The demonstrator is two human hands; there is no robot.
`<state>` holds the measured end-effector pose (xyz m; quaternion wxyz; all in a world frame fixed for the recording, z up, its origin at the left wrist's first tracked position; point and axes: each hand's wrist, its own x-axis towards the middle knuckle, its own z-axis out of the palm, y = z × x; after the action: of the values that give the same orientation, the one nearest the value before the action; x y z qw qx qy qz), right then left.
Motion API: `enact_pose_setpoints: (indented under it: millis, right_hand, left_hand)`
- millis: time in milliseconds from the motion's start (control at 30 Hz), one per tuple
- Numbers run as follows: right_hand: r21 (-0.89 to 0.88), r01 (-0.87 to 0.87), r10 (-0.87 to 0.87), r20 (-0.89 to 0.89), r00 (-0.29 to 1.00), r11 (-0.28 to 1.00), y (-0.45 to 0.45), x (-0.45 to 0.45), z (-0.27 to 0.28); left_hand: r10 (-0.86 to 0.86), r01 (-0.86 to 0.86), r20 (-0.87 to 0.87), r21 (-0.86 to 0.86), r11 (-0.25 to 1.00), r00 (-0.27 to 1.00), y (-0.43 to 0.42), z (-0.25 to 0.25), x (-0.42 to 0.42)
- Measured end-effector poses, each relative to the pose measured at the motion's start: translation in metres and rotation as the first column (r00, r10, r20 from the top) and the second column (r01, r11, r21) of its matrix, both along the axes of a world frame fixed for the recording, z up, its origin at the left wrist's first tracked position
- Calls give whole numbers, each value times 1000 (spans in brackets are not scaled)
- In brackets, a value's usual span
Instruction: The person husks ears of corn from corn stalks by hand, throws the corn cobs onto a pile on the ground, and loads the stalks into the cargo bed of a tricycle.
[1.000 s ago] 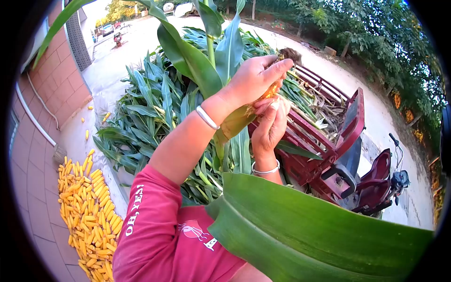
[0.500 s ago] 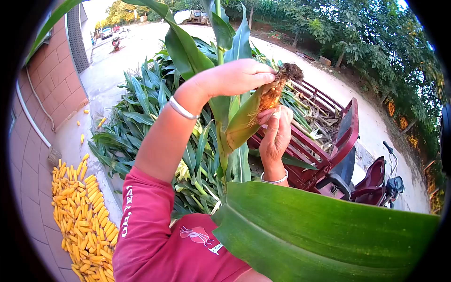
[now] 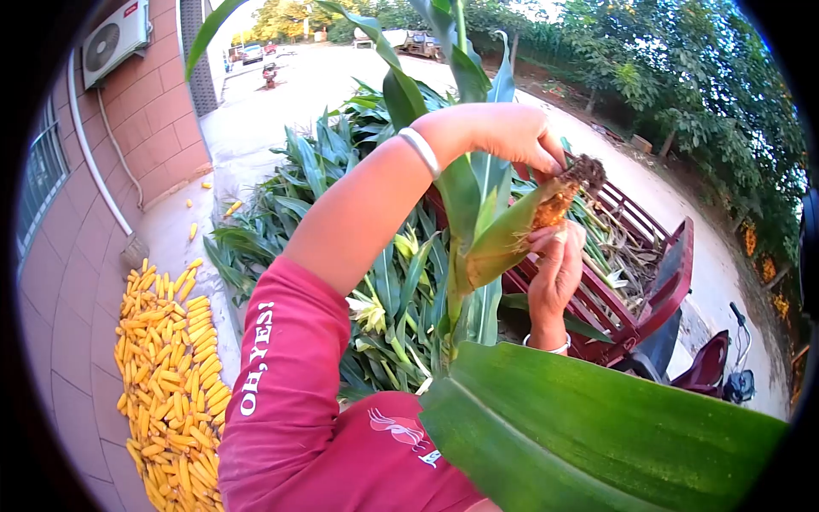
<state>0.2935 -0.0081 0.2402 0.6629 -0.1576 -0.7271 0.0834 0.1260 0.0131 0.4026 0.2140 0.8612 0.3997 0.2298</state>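
An ear of corn [image 3: 505, 243] still in its green husk stands on its stalk in front of me, its tip tilted up to the right. The husk is parted near the tip, showing a brownish, damaged-looking part under dark dried silk [image 3: 585, 173]. My left hand [image 3: 512, 136] arches over from above, its fingers bent down and closed on the husk edge by the tip. From below, my right hand [image 3: 556, 269] pinches the other side of the opened husk. A broad green corn leaf [image 3: 597, 427] crosses the foreground and hides my right forearm.
Cut corn stalks [image 3: 316, 171] are heaped behind the plant. Husked yellow cobs [image 3: 171, 375] lie piled along the brick wall [image 3: 77, 282] at left. A red cart [image 3: 665, 277] carrying stalks stands at right. Trees [image 3: 682, 85] line the paved ground.
The view has swung left, so the ear and both hands appear farther right. My left hand's fingers have bent downward at the husk near the tip. My right hand keeps its pinch.
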Motion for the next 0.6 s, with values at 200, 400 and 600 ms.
enact_pose_setpoints:
  millis: [200, 400, 600]
  right_hand:
    - [-33, -18, 18, 4, 1000, 999, -3, -1, -2]
    - [5, 7, -7, -36, 999, 1000, -6, 5, 10]
    - [-4, -14, 13, -33, 999, 1000, 5, 15, 5]
  left_hand:
    - [-34, 32, -61, -28, 999, 998, 2, 0, 6]
    - [209, -31, 598, -294, 955, 774, 20, -59, 6]
    - [133, 254, 989, -146, 956, 66, 3, -104, 51]
